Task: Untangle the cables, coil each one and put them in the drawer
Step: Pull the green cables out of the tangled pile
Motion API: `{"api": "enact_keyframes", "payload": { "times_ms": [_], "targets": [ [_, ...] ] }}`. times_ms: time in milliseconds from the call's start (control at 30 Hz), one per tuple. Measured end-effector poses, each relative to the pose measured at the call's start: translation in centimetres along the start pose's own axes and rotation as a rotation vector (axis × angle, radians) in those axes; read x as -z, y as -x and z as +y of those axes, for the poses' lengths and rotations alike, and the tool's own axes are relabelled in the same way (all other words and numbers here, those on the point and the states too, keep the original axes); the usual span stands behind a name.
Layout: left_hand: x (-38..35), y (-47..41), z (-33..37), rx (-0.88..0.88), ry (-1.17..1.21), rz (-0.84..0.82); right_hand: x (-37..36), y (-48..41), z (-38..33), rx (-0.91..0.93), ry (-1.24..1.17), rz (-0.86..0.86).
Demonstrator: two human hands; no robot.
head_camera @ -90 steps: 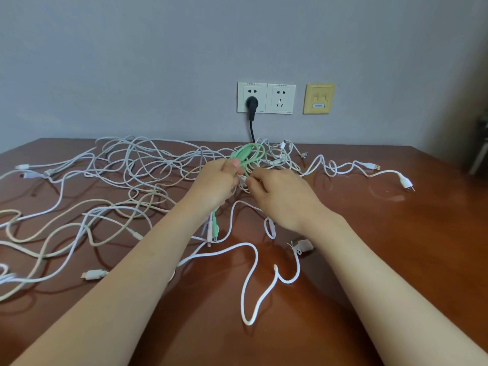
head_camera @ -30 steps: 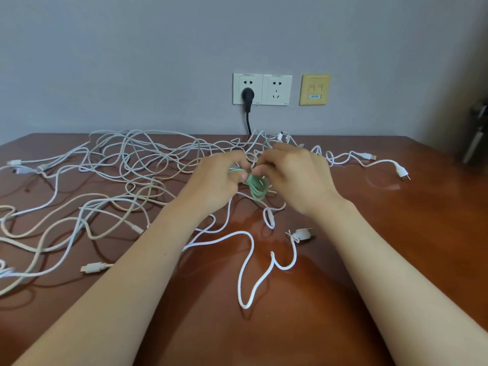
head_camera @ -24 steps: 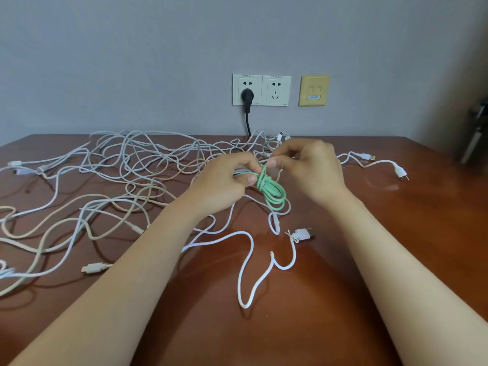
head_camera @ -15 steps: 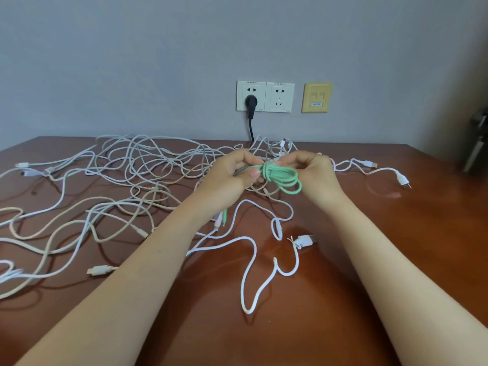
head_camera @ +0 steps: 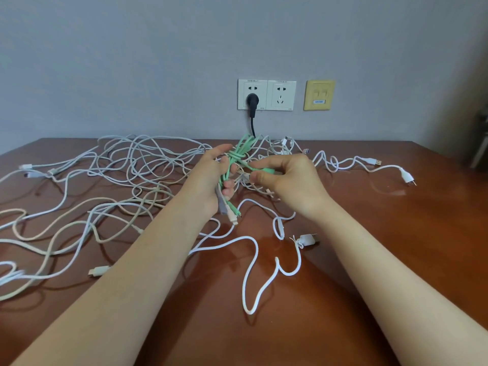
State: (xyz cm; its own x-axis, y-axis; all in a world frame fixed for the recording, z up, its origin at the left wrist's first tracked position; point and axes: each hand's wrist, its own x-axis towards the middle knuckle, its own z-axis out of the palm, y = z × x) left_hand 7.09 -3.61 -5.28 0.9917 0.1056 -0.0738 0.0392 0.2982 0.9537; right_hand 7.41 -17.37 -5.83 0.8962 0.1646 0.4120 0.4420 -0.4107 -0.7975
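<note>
**Inspector:** Location of the green cable (head_camera: 239, 155)?

**Assistant:** Held above the tabletop (head_camera: 396, 247), in front of the wall sockets (head_camera: 266, 95). It is bunched into loose loops, and its lower ends hang below the left hand (head_camera: 208, 180).

**Inspector:** State of that hand?

**Assistant:** Its fingers (head_camera: 227, 185) are curled around the green bundle, gripping it. A pale pink connector (head_camera: 232, 216) hangs among the ends beneath.

**Inspector:** The right hand (head_camera: 290, 183)?

**Assistant:** Thumb and forefinger pinch one green end of the same cable, just beside the left hand.

**Inspector:** Remaining cables?

**Assistant:** White cables (head_camera: 137, 165) lie tangled across the left and far side of the tabletop. One loose white lead (head_camera: 250, 262) snakes between the forearms. Another ends in a two-pin plug (head_camera: 406, 177) at the far right. A black plug (head_camera: 252, 100) sits in the left socket.
</note>
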Motion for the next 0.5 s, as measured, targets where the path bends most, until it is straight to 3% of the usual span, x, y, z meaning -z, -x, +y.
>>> {"api": "enact_keyframes", "payload": {
  "times_ms": [267, 500],
  "targets": [
    [-1.0, 0.3, -1.5, -0.194, -0.459, -0.026, 0.3, 0.4, -0.8, 0.090, -0.063, 0.054],
    [-1.9, 0.8, -2.5, -0.426, -0.746, -0.081, 0.2, 0.3, -0.7, 0.005, -0.299, 0.089]
  ]
}}
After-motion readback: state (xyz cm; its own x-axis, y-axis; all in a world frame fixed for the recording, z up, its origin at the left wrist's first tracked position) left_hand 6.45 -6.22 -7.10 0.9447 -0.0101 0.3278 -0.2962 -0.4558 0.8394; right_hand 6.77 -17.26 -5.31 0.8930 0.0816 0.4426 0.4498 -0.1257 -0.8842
